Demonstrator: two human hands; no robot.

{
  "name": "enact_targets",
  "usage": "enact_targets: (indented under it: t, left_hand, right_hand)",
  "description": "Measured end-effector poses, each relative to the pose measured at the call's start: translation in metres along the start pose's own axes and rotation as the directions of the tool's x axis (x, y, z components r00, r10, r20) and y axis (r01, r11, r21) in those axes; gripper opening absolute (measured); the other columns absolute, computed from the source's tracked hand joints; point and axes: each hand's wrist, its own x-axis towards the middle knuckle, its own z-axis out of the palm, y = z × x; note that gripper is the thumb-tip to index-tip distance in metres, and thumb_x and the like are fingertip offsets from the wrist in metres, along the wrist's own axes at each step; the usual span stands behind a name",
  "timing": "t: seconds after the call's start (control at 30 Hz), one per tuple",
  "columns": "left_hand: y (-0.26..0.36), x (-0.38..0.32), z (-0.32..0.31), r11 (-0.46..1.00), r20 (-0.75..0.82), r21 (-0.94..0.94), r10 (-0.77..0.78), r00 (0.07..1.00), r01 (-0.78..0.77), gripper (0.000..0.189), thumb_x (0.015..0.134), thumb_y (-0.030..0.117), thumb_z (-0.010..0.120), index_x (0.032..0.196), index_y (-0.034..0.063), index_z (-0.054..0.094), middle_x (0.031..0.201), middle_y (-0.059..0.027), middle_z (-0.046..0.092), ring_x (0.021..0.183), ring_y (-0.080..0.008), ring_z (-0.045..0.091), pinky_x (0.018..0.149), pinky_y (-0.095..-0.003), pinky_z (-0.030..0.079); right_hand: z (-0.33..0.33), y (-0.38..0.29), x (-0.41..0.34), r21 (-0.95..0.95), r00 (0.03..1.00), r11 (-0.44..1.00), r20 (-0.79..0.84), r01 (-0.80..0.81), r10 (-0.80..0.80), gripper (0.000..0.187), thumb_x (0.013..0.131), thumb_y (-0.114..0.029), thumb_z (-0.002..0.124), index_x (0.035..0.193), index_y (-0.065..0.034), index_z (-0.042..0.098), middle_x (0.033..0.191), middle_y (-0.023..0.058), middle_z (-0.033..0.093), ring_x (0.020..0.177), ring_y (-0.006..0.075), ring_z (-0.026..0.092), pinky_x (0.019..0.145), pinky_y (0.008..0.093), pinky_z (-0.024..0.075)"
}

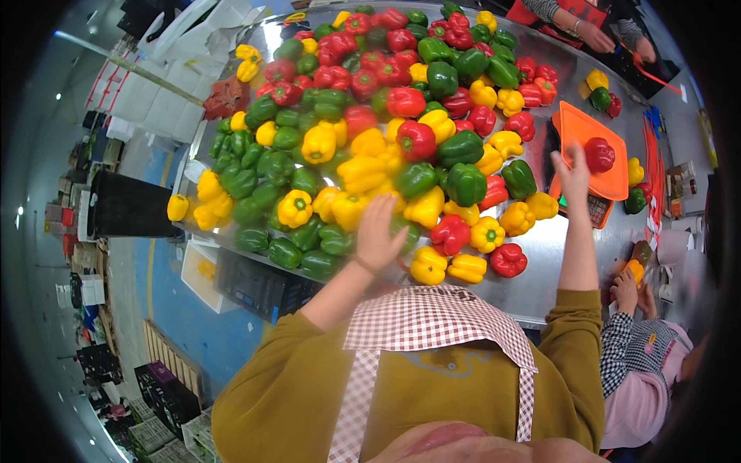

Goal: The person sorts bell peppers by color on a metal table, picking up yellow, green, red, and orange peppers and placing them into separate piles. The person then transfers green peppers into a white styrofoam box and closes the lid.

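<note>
My left hand lies palm down with its thumb apart, at the near side of the pile and close to a yellow bell pepper. Nothing shows in its grasp, though its fingertips partly blend into the peppers. My right hand is raised at the left edge of an orange scale tray, fingers spread and holding nothing. On that tray rests one red bell pepper, just right of my fingers. Below the tray, the scale's display panel is partly visible. Green, red and yellow bell peppers surround my left hand.
The peppers lie on a stainless steel table. Red strips hang along its right side. Another person's hands hold peppers at lower right; a further person's hands handle a red strip across the table. A black bin stands left.
</note>
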Motion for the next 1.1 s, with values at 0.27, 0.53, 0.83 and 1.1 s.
enact_targets:
  t: [0.27,0.53,0.83,1.1]
  left_hand:
    - [-0.017,-0.009,-0.038,0.997,-0.124,0.047,-0.062,0.99,0.068,0.066,0.078,0.018,0.074,0.137,0.0,0.048,0.139,-0.0226,0.05,0.13,-0.041,0.045,0.111,-0.0487,0.035]
    - [-0.073,-0.038,-0.114,0.95,-0.336,0.135,-0.223,0.915,0.281,0.066,0.08,0.02,0.074,0.137,0.0009,0.047,0.141,-0.022,0.047,0.13,-0.0391,0.045,0.109,-0.0451,0.037]
    - [-0.243,-0.099,-0.234,0.724,-0.594,0.01,-0.551,0.587,0.689,0.074,0.076,0.024,0.078,0.136,-0.0017,0.044,0.139,-0.0247,0.046,0.131,-0.04,0.043,0.109,-0.0433,0.037]
    - [-0.395,-0.122,-0.293,0.546,-0.534,0.061,-0.69,0.489,0.836,0.089,0.07,0.028,0.084,0.141,-0.0015,0.04,0.142,-0.0247,0.044,0.133,-0.0385,0.042,0.112,-0.042,0.035]
  right_hand:
    - [0.064,-0.124,-0.053,0.12,0.926,0.971,0.298,0.205,-0.232,0.041,0.083,-0.017,0.074,0.121,-0.0046,0.063,0.109,0.013,0.07,0.103,0.0264,0.067,0.089,0.0357,0.0515]
    - [0.08,-0.169,-0.052,0.207,0.863,0.971,0.463,0.118,-0.203,0.041,0.084,-0.013,0.073,0.123,-0.0063,0.062,0.108,0.011,0.071,0.099,0.0194,0.068,0.079,0.0306,0.0541]
    - [0.151,-0.196,-0.044,0.0,0.899,0.952,0.329,0.308,-0.291,0.058,0.084,-0.018,0.074,0.136,-0.0053,0.052,0.13,0.0151,0.059,0.121,0.0295,0.056,0.103,0.0364,0.0424]
    - [0.218,-0.22,-0.063,-0.239,0.911,0.908,0.321,0.343,-0.259,0.076,0.077,-0.021,0.08,0.143,-0.0102,0.043,0.141,0.0211,0.046,0.133,0.0395,0.043,0.109,0.0445,0.0376]
